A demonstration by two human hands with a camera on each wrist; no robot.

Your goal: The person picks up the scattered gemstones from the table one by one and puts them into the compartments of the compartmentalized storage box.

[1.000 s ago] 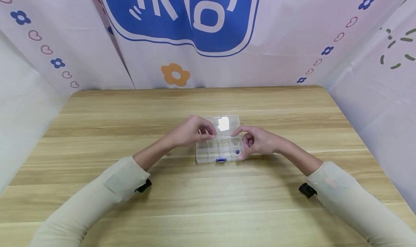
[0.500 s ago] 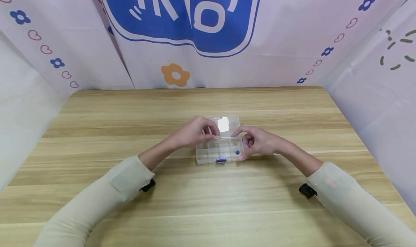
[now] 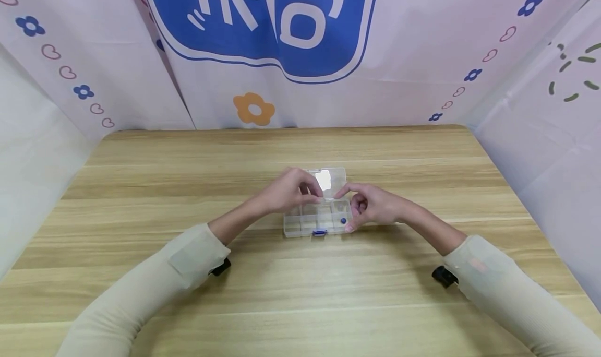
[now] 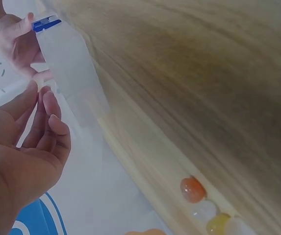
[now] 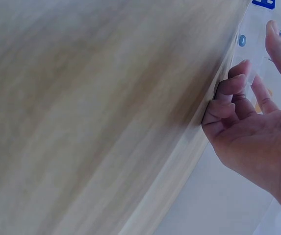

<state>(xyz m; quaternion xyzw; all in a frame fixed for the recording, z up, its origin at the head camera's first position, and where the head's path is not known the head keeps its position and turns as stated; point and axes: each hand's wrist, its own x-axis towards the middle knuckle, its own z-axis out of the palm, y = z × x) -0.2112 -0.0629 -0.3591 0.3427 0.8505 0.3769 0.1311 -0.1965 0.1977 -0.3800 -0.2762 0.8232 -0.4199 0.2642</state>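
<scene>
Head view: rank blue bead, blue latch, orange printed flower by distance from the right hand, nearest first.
1. Blue bead: front compartment at the right end of the clear box, just left of the right hand.
2. Blue latch: middle of the box's front edge, farther left.
3. Orange printed flower: on the backdrop beyond the table, far left of that hand.

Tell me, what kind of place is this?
Maybe a little booth, but I can't be sure. A wooden table has pale hangings on three sides, printed with hearts and flowers, and a clear divided box lies open on it.
</scene>
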